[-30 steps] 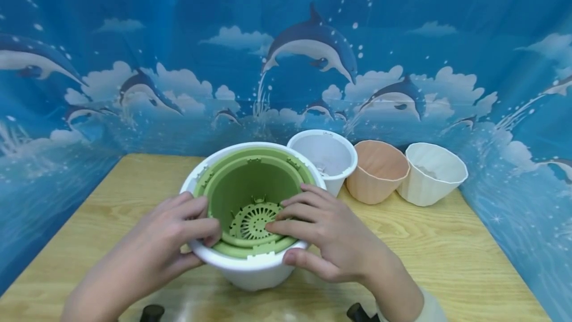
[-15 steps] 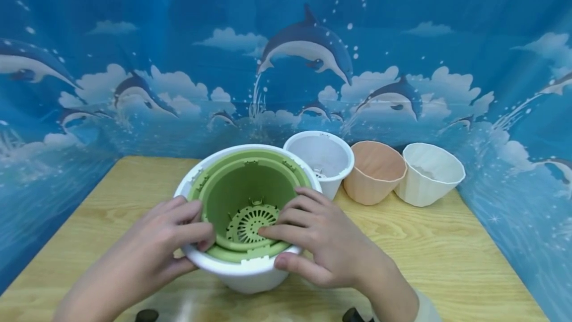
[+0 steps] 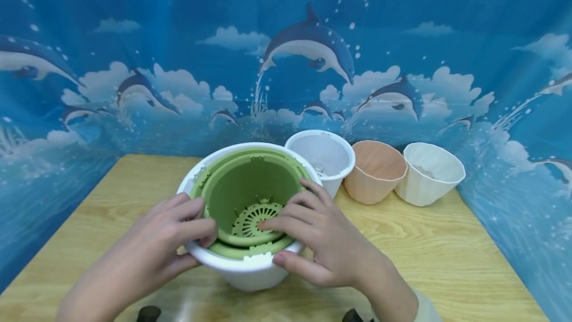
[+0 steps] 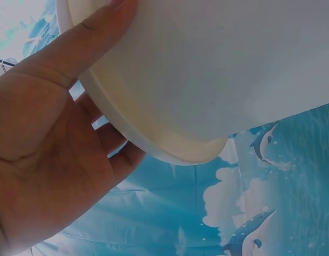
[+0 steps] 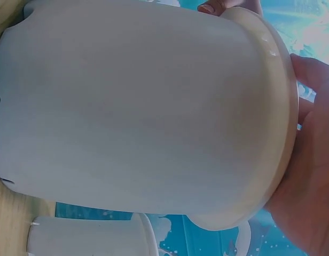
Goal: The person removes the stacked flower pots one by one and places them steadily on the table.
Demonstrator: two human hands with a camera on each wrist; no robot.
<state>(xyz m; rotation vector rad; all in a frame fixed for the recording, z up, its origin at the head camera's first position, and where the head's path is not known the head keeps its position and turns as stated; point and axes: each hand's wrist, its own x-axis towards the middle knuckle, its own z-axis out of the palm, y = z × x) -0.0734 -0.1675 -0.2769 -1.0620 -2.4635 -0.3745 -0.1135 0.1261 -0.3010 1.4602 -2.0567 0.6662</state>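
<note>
Two green pots [image 3: 250,178], lower centre, lie between my left hand [image 3: 174,227], gripping the enclosing white pot [image 3: 254,278], and right hand [image 3: 318,235], fingers inside, grasp unclear.

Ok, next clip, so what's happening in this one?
A person has both hands on a big white pot with green pots nested inside it. The left hand grips the white rim, and the right hand reaches over the near right side, fingers inside the innermost green pot, thumb at the white rim. Beyond, on the wooden table, a smaller white pot, a peach pot and a cream pot stand in a row to the right.
</note>
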